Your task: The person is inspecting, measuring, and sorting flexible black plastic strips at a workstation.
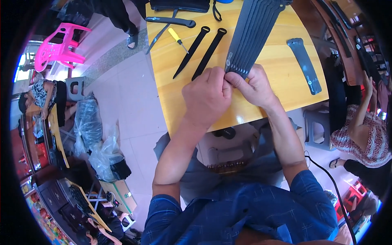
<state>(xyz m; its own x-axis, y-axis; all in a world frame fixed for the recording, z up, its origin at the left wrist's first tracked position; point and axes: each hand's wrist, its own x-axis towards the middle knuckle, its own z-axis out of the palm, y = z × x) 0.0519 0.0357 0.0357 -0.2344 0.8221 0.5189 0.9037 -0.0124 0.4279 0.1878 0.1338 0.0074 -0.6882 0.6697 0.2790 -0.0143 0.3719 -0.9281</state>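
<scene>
My right hand (pixel 259 87) grips the near end of a fanned stack of dark grey flat straps (pixel 255 34), its thumb on top. My left hand (pixel 208 96) is closed, with thumb and fingers pinched at the stack's near left corner. The stack reaches away over the far edge of the table. Left of it lie two black straps with looped ends (pixel 210 53), side by side on the yellow wooden table (pixel 175 96). Beyond them rests a yellow-handled awl or thin screwdriver (pixel 175 36). Another grey strap or thin bundle (pixel 304 67) lies on the table's right side.
A dark strap (pixel 171 21) and a black pouch-like thing (pixel 179 5) lie at the table's far left. A pink plastic chair (pixel 61 47) and plastic-wrapped bundles (pixel 87 122) stand on the floor to the left. Another person (pixel 361 132) sits at the right beside a grey stool (pixel 316 128).
</scene>
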